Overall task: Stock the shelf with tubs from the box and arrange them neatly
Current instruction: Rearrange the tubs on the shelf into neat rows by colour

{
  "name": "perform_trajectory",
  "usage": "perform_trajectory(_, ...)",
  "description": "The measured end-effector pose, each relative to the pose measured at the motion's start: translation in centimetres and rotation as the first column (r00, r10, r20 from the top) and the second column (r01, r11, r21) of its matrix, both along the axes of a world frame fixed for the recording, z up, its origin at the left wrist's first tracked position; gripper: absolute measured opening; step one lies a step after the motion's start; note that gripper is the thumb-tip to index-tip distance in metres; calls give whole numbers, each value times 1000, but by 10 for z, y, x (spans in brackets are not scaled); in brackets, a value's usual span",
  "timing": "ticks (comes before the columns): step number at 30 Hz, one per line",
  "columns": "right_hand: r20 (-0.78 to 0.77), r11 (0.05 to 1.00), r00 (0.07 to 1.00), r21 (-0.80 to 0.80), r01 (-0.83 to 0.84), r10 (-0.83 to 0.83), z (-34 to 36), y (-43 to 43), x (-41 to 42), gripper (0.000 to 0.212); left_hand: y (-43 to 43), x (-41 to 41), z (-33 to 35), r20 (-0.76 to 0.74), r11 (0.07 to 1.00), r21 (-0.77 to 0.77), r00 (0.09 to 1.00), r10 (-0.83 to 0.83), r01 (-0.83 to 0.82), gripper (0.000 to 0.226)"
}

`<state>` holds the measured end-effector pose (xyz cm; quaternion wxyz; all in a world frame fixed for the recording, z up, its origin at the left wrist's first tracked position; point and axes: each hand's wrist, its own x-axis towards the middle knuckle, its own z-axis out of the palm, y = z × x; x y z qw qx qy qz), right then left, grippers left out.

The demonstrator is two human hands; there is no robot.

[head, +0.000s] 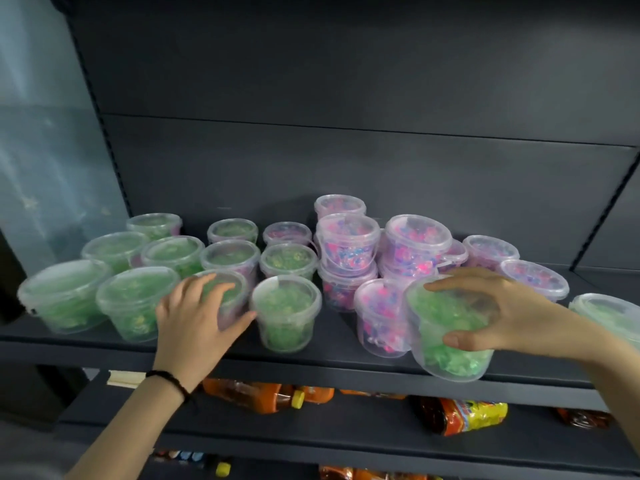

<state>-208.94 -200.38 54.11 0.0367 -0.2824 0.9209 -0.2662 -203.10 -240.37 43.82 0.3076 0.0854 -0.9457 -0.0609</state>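
Widely spread, right grip (512,313) clasping green tub (446,317)

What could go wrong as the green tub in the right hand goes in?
The right hand grips the green tub tilted at the shelf front edge; released here, it may tip off. Pushed back, it could shove the front pink tub into the stacked pink tubs, which might topple. The left hand, holding a front-row tub, could nudge its neighbours.
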Motion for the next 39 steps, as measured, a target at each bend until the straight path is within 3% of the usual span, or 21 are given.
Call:
perform_trajectory(4,15,996,997,-43,-79,80,24,-50,9,84,-53,2,7,110,997,-11,991,77,-76,83)
perform_trajectory(8,-5,988,990,-64,-139,139,43,-120,4,79,-93,1,12,179,998,52,984,14,-23,98)
perform_trajectory(13,-42,964,998,-260,-61,52,41,-225,-25,62,-143,-8,24,177,997,77,984,-9,-5,90)
perform_trajectory(17,-74,944,997,-330,-4,-22,28,-302,-58,62,-164,-14,25,331,998,38,942,-53,43,116)
perform_trajectory(25,-24,952,1000,-305,7,-15,9,-394,-127,75,-176,-54,12,277,980,172,950,-144,99,120)
perform_trajectory(30,-17,962,1000,-274,2,-7,9,-432,-167,78,-188,-87,12,313,995,75,945,-93,73,136)
perform_trajectory(39,29,970,995,-226,-88,96,11,-444,-175,68,-200,-106,20,433,998,22,899,-65,61,138)
